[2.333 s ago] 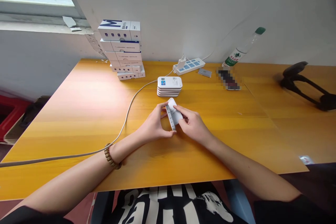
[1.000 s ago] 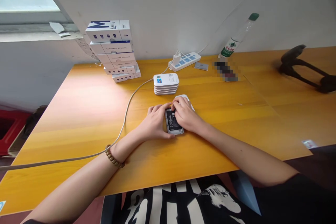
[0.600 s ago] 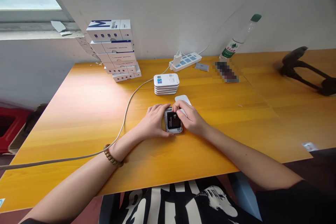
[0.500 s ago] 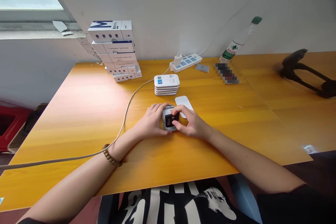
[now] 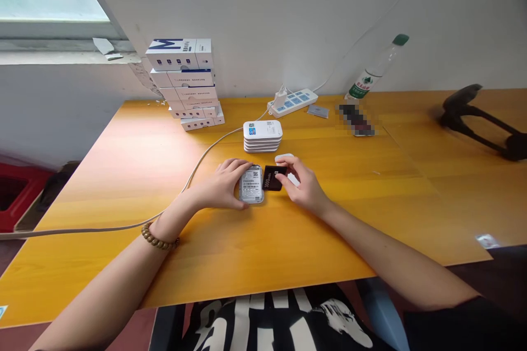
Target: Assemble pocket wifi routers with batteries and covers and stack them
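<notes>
A small white device (image 5: 252, 184) lies on the orange table (image 5: 123, 175) with its back cover off, showing a label inside. My left hand (image 5: 220, 185) curls around its left side and holds it down. My right hand (image 5: 299, 183) pinches a black battery (image 5: 273, 177) just to the right of the device. The removed white back cover (image 5: 288, 167) lies on the table behind my right hand, partly hidden by it.
A stack of white devices (image 5: 262, 136) stands just behind my hands. Stacked white boxes (image 5: 186, 82) sit at the back left, a power strip (image 5: 292, 103) and a plastic bottle (image 5: 373, 74) by the wall. A grey cable (image 5: 173, 197) runs leftward. A black stand (image 5: 480, 118) sits far right.
The back cover came off the device and was laid on the table. My right hand lifted the black battery out and moved it to the right; the label beneath now shows.
</notes>
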Demonstrator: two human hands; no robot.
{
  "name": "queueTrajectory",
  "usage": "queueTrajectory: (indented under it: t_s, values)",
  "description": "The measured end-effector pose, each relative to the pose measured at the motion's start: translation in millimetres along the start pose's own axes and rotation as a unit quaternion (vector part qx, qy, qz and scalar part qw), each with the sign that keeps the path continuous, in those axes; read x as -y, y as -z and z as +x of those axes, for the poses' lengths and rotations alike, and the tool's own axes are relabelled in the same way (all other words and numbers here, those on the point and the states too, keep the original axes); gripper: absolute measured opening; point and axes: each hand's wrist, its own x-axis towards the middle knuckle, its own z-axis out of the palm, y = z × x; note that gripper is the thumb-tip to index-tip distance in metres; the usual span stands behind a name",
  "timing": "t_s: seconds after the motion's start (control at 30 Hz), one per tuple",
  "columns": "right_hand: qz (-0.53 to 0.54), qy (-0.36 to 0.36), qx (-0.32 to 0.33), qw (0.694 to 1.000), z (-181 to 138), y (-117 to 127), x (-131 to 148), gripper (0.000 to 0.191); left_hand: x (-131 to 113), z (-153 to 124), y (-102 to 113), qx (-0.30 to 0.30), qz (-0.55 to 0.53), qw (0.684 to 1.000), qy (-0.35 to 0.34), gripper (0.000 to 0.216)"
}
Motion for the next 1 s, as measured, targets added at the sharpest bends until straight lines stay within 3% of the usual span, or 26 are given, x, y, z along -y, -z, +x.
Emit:
queueTrajectory:
  t_s: [0.17,0.3,0.53,0.73,1.0]
  values:
    - [-0.026,-0.069,0.019,0.997,8.0,-2.8,-11.9,0.011,8.4,-0.8,4.6,0.007,0.008,1.000,0.000,0.112]
    - [-0.093,-0.036,0.034,0.994,13.0,-6.7,-11.9,0.012,7.6,4.4,-3.3,-0.015,0.002,1.000,-0.013,0.128]
    - [-0.190,-0.003,0.094,0.977,16.1,-8.1,-15.1,0.016,7.3,6.1,-13.0,-0.053,0.044,0.997,-0.031,0.109]
    - [-0.262,-0.022,0.108,0.959,19.2,12.7,-24.9,0.027,8.7,4.4,-11.8,-0.049,0.037,0.997,-0.043,0.113]
    - [-0.340,-0.094,0.164,0.921,17.7,37.4,-25.5,0.025,3.9,1.9,-6.4,-0.029,0.046,0.998,-0.044,0.100]
